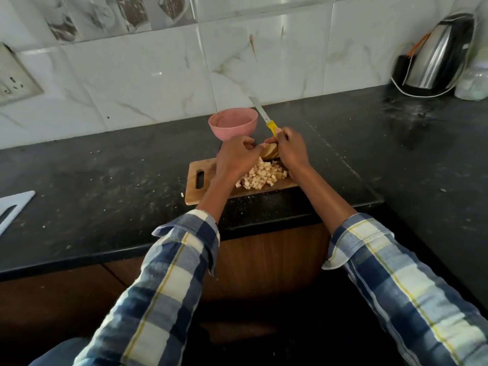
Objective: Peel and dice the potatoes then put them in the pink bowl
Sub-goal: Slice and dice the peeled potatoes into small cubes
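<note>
A wooden cutting board (196,192) lies on the black counter with a heap of diced potato (261,175) on it. At the board's far edge sits a stack of potato slices (270,152). My left hand (236,159) holds the slices from the left with curled fingers. My right hand (291,150) grips the yellow handle of a knife (266,120), its blade pointing up and away toward the wall, while its fingers touch the slices from the right. The pink bowl (233,123) stands just behind the board, apart from it.
A steel electric kettle (435,56) with its cord stands at the back right corner beside a plastic bag (472,83). A white board (14,207) lies at the left edge. A wall socket (13,77) is on the tiled wall. Potato bits dot the counter.
</note>
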The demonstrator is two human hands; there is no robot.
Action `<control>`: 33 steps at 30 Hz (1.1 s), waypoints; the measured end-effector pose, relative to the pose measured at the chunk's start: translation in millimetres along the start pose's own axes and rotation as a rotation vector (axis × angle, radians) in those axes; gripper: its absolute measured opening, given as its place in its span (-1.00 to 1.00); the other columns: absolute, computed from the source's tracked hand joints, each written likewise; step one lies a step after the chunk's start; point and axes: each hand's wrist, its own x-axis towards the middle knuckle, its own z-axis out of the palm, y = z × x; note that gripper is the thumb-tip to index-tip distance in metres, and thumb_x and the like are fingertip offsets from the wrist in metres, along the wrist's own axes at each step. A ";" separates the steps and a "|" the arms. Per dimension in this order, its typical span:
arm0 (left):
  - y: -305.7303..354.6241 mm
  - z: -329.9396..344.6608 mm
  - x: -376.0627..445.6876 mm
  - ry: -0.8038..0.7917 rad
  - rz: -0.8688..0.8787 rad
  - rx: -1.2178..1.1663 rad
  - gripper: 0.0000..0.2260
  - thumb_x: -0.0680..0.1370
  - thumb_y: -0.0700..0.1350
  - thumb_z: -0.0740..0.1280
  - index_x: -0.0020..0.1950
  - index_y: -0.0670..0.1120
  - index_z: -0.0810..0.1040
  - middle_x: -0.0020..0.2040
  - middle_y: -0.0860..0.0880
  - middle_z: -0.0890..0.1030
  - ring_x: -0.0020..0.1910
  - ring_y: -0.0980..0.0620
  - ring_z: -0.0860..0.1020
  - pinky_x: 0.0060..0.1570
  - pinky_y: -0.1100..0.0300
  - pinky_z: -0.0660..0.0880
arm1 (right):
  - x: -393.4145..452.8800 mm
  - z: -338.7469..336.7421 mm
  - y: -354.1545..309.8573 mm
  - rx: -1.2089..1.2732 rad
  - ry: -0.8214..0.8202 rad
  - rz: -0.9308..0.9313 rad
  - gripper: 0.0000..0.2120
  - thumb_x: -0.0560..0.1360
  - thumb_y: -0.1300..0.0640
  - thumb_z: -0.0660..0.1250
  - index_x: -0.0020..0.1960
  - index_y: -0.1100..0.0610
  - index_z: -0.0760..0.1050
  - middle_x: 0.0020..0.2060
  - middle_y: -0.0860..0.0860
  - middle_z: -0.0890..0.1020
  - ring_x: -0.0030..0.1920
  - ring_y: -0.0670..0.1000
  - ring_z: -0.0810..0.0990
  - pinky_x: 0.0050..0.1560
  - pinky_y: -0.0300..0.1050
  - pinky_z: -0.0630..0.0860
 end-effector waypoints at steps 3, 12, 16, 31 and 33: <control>1.0 -0.7 13.5 -0.062 0.004 0.055 -0.77 0.51 0.21 0.46 -0.13 0.07 0.72 -0.21 0.11 0.72 -0.14 0.09 0.67 0.08 -0.05 0.63 | 1.4 -0.5 1.3 -0.006 0.008 0.007 -0.69 0.72 0.07 0.17 -0.19 0.05 0.43 -0.14 0.01 0.73 -0.16 -0.03 0.61 -0.15 -0.02 0.47; -9.4 -2.0 30.6 -0.137 -0.094 -0.075 -0.72 0.45 0.13 0.59 0.05 -0.01 0.78 -0.09 0.09 0.74 -0.08 0.18 0.64 -0.17 0.29 0.50 | -3.7 -2.3 -3.0 -0.023 0.003 -0.010 -0.70 0.72 0.09 0.18 -0.18 0.05 0.46 -0.16 -0.05 0.71 -0.13 0.06 0.63 -0.19 -0.05 0.48; -10.1 3.9 28.7 -0.103 -0.072 -0.098 -0.71 0.43 0.04 0.62 0.07 -0.06 0.77 -0.07 0.09 0.73 -0.11 0.20 0.64 -0.14 0.30 0.54 | -5.5 -2.4 -4.3 -0.054 -0.015 -0.025 -0.73 0.72 0.08 0.18 -0.11 0.09 0.50 -0.15 -0.06 0.72 -0.06 0.10 0.65 -0.27 -0.22 0.46; -9.0 11.0 28.1 -0.030 -0.025 -0.169 -0.57 0.34 -0.05 0.65 0.16 -0.09 0.68 0.00 0.06 0.70 -0.02 0.17 0.64 0.02 0.19 0.63 | 1.3 -0.8 2.9 -0.042 0.010 -0.030 -0.71 0.71 0.08 0.20 -0.12 0.13 0.56 -0.12 0.11 0.69 -0.20 -0.03 0.55 -0.18 -0.03 0.45; -8.2 10.3 27.5 -0.012 -0.012 -0.157 -0.57 0.31 -0.04 0.65 0.14 -0.04 0.68 0.00 0.10 0.70 0.00 0.19 0.64 0.10 0.12 0.64 | 1.8 -1.0 3.1 -0.046 0.012 -0.029 -0.70 0.71 0.07 0.20 -0.08 0.17 0.59 -0.12 0.11 0.69 -0.23 -0.05 0.52 -0.22 -0.05 0.43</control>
